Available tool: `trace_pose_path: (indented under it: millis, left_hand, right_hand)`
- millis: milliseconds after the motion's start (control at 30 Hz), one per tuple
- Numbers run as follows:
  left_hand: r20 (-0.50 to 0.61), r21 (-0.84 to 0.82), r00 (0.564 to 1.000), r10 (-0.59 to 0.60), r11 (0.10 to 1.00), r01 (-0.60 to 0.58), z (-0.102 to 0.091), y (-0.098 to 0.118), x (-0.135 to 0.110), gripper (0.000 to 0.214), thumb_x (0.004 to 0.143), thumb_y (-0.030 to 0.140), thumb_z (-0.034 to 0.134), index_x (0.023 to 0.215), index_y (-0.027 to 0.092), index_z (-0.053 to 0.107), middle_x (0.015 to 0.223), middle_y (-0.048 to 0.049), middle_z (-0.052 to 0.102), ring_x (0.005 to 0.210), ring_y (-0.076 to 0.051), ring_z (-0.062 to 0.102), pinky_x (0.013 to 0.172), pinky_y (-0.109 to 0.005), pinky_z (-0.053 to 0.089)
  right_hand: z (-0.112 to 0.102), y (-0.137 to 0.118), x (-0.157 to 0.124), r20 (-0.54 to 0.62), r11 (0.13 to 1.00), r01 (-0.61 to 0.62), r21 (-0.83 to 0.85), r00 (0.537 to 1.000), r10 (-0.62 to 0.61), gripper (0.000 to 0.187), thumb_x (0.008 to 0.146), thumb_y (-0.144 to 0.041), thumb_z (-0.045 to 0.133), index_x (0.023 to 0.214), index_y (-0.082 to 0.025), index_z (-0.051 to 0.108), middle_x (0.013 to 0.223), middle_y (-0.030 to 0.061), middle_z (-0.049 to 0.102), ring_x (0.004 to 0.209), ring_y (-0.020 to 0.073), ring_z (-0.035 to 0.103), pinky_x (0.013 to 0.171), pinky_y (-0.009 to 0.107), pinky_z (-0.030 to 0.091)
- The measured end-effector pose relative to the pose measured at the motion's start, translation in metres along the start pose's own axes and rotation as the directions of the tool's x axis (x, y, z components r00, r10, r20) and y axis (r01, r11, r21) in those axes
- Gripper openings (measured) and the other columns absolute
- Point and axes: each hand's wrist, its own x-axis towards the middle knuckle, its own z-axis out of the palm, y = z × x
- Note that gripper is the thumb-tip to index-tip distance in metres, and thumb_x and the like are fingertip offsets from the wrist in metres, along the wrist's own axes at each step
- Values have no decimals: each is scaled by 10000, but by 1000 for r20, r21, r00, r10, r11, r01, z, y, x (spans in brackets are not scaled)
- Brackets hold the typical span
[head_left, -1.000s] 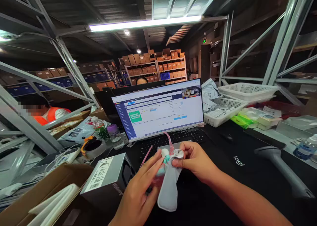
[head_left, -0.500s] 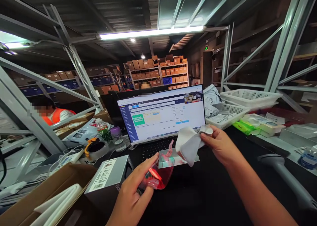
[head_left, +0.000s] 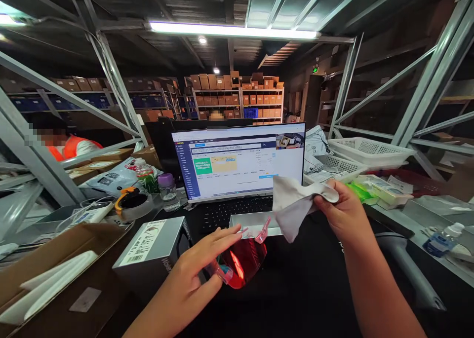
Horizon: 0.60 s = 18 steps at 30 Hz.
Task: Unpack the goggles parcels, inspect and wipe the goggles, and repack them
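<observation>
My left hand (head_left: 198,261) grips a pair of glasses by one side, thumb below and fingers above. The glasses (head_left: 249,263) have a wide red reflective lens and clear pinkish temple arms. Pinched in my right hand (head_left: 342,207) is a light grey cloth (head_left: 292,205), hanging loose to the left, above and beside the glasses. Behind the glasses lies an open shallow silver-grey box part (head_left: 274,224), partly covered by the cloth and glasses. A grey printed box (head_left: 153,249) with a white label stands left of my left hand.
A monitor (head_left: 240,168) and black keyboard (head_left: 222,212) are ahead. At the left are an open carton (head_left: 107,279), a tape roll (head_left: 135,205) and a purple-lidded bottle (head_left: 168,192). A scanner (head_left: 407,264), white baskets (head_left: 370,148) and a pump bottle (head_left: 442,239) stand right. A person (head_left: 68,143) sits far left.
The cloth in my right hand has moved right, away from the glasses. The glasses have turned, so more red lens shows. The view has shifted slightly.
</observation>
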Motion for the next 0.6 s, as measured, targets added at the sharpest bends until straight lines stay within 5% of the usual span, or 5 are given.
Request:
trace_pose_path:
  millis: [200, 333, 400, 533, 600]
  left_hand:
    - [-10, 40, 997, 71, 997, -71, 4, 4, 8, 689, 832, 72, 502, 1433, 408, 492, 1440, 57, 580, 1333, -204, 545, 1123, -416, 438]
    - [-204, 53, 978, 40, 998, -29, 9, 1, 11, 556, 748, 78, 542, 1231, 310, 692, 1077, 44, 779, 1071, -204, 721, 987, -332, 565]
    - [-319, 68, 947, 28, 998, -7, 10, -2, 11, 445, 722, 100, 574, 1094, 268, 753, 932, 41, 798, 990, -216, 748, 967, -347, 583]
    - [-433, 146, 895, 109, 988, -50, 9, -2, 8, 390, 740, 106, 623, 1088, 232, 748, 1007, 7, 793, 932, -197, 762, 1021, -421, 559]
    - [-432, 177, 888, 157, 980, -87, 6, -1, 7, 402, 753, 89, 627, 1112, 234, 735, 1035, -5, 789, 919, -182, 761, 1024, -440, 560]
  right_hand:
    - [42, 4, -29, 285, 993, 19, -118, 958, 16, 382, 827, -343, 753, 664, -222, 430, 633, -54, 484, 580, 116, 422, 550, 237, 334]
    - [66, 9, -45, 496, 976, 25, -214, 864, 87, 349, 864, -253, 713, 688, -213, 415, 668, -62, 492, 621, 107, 390, 587, 235, 310]
    - [70, 10, -47, 528, 972, 0, -235, 840, 128, 339, 861, -242, 714, 686, -208, 427, 667, -63, 501, 628, 106, 397, 585, 232, 305]
    - [67, 7, -46, 559, 982, -30, -184, 819, 130, 362, 829, -353, 769, 689, -206, 469, 680, -50, 531, 647, 122, 425, 601, 239, 327]
    - [64, 4, -46, 643, 987, -12, -159, 757, 112, 374, 765, -434, 826, 743, -210, 527, 757, -28, 584, 700, 143, 474, 634, 249, 358]
